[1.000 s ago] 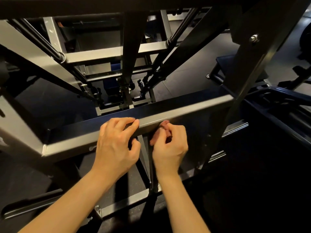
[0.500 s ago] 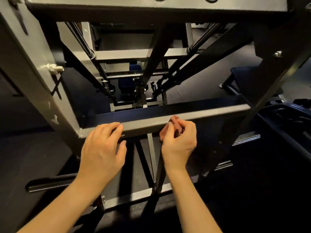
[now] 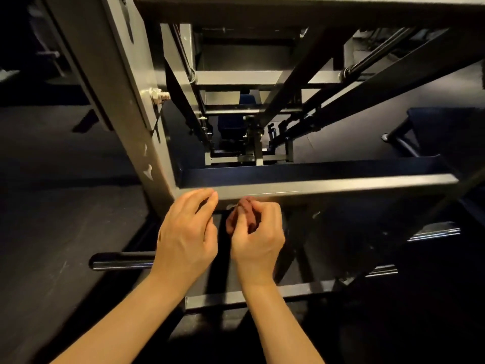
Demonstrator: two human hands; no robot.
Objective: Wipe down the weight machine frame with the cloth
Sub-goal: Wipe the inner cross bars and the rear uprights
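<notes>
The weight machine frame is grey steel tubing. Its horizontal crossbar (image 3: 341, 185) runs across the middle and meets a slanted upright post (image 3: 126, 101) at the left. My right hand (image 3: 259, 240) pinches a small bunched reddish-brown cloth (image 3: 244, 206) just under the crossbar's front face. My left hand (image 3: 186, 237) is beside it near the corner. Its loosely curved fingertips touch the crossbar's lower front edge, and it holds nothing.
A bolt (image 3: 157, 95) sticks out of the upright post. Diagonal struts (image 3: 367, 101) cross behind the crossbar. A lower frame bar (image 3: 262, 292) lies under my wrists, and a black round bar (image 3: 120, 261) juts left near the floor. A dark blue bench (image 3: 433, 127) stands at the right.
Both hands have moved left along the crossbar toward the corner with the upright post. My left hand has let go of its grip over the bar and now only touches it with its fingertips.
</notes>
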